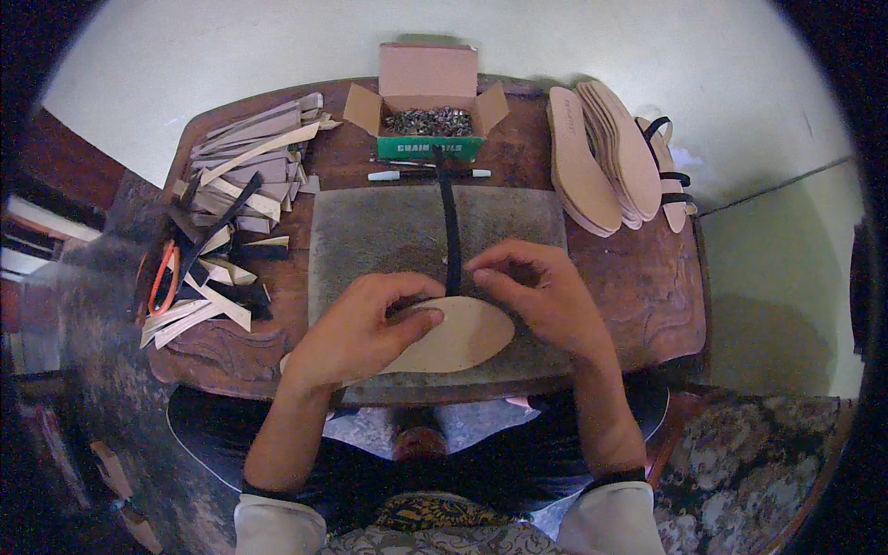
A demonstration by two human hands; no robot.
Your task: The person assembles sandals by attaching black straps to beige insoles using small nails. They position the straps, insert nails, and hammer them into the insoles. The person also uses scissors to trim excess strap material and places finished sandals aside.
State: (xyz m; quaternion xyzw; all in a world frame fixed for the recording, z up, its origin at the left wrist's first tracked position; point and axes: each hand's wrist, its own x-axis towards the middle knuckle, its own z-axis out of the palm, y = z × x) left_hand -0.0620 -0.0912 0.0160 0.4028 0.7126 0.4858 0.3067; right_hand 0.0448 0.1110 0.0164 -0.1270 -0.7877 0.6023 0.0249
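A beige shoe sole (467, 342) lies crosswise near the front edge of the table. My left hand (351, 328) is closed on it, thumb pressed on top and fingers curled at its far edge. From that edge a black strap (450, 217) runs away from me across the grey mat toward the box. My right hand (550, 301) is beside the strap, thumb and forefinger drawn together close to where it meets the sole. Whatever is between those fingertips is too small to make out.
An open green cardboard box (430, 146) of small metal nails stands at the back, with a white marker (393, 175) before it. Strips of material (250, 153) and orange-handled scissors (165, 277) lie left. Stacked soles (618, 153) and strapped soles (671, 176) lie right. The mat (370, 231) covers the middle.
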